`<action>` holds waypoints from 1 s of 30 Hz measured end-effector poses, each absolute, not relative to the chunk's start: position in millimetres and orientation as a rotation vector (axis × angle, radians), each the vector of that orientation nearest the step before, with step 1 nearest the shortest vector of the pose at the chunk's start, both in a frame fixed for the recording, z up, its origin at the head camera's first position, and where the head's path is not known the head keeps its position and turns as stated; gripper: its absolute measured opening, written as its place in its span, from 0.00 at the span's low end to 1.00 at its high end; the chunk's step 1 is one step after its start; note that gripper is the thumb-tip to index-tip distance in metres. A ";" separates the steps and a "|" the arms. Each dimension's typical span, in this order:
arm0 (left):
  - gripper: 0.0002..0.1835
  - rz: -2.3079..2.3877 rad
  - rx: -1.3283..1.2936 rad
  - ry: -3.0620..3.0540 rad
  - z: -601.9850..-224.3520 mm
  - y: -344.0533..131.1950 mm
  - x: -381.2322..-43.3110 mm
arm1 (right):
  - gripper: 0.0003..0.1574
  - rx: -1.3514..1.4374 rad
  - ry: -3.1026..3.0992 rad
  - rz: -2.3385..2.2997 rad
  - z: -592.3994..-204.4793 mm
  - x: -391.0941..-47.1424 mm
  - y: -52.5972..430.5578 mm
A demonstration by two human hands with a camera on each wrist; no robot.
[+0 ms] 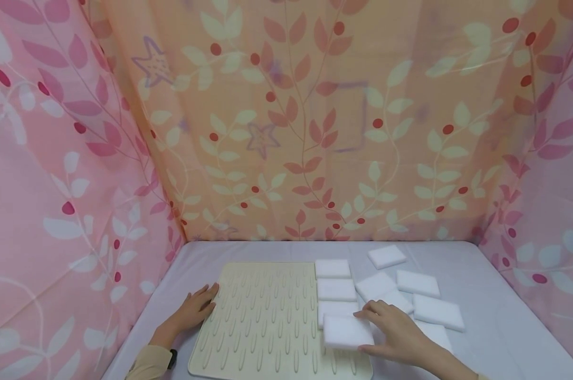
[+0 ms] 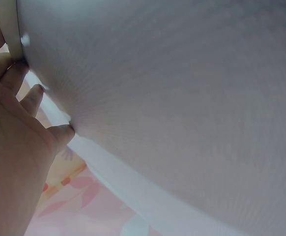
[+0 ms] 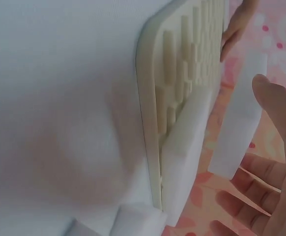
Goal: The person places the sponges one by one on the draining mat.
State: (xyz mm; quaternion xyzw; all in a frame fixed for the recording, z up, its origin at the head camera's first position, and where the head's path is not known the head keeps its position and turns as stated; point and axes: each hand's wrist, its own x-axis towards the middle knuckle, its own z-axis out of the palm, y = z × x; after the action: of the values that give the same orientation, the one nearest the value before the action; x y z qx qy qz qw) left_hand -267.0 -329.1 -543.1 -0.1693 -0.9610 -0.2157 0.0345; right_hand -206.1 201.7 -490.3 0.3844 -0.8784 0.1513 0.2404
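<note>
My right hand pinches a white foam sponge block between thumb and fingers, above the right edge of a cream ridged mat. In the right wrist view, the held sponge hangs apart from another sponge lying on the mat. Three sponges make a column along the mat's right side; the nearest one is partly hidden by the held block. My left hand rests at the mat's left edge, its fingertips touching the edge and cloth, as the left wrist view also shows.
Several loose white sponges, including one at the right, lie scattered beyond my right hand, some overlapping. One sponge sits apart near the back. A pale cloth covers the table. Patterned curtains enclose the back and sides.
</note>
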 end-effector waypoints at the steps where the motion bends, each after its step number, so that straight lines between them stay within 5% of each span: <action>1: 0.30 -0.661 -0.518 -2.958 -542.9 -329.1 -267.0 | 0.36 1.054 -2.407 0.419 -491.2 -204.7 200.5; 30: 0.30 -0.676 -0.542 -2.967 -541.3 -328.2 -266.5 | 0.37 1.104 -2.417 0.357 -523.6 -193.4 187.4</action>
State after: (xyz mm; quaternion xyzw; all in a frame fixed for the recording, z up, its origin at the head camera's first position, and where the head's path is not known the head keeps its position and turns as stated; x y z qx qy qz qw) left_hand -266.5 -328.2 -541.3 -0.1754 -0.9596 -0.2186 0.0252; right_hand -193.4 187.4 -523.6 0.4008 -0.8777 0.1296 0.2285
